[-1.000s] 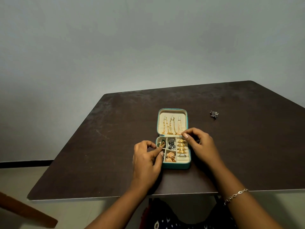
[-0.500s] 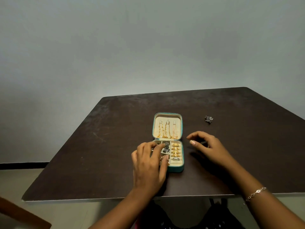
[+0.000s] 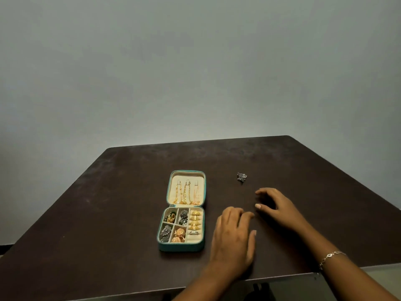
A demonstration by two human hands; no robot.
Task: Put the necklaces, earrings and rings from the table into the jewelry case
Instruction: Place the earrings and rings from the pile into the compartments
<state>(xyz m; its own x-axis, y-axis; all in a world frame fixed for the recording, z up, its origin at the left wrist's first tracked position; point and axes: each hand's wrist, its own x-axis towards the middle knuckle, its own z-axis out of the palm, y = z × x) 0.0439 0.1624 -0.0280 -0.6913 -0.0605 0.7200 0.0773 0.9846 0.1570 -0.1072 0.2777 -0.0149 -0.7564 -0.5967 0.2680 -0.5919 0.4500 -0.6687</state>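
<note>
A small teal jewelry case (image 3: 167, 244) lies open on the dark table (image 3: 108, 203). Gold necklaces (image 3: 185, 193) hang in its lid. Its tray holds gold rings (image 3: 196, 222) in the right slot and gold, silver and green earrings (image 3: 179, 234) in the other compartments. One silver earring (image 3: 242, 177) lies alone on the table, far right of the case. My left hand (image 3: 234, 240) rests flat on the table just right of the case, holding nothing. My right hand (image 3: 280, 208) hovers with loosely curved fingers a little below the loose earring, apart from it.
A plain grey wall stands behind the table. The table's front edge (image 3: 282, 275) runs under my forearms. A thin bracelet (image 3: 329, 257) sits on my right wrist.
My left hand has left the case's tray and slid right onto the table. My right hand has moved right and away from the case toward the loose earring. The view has shifted.
</note>
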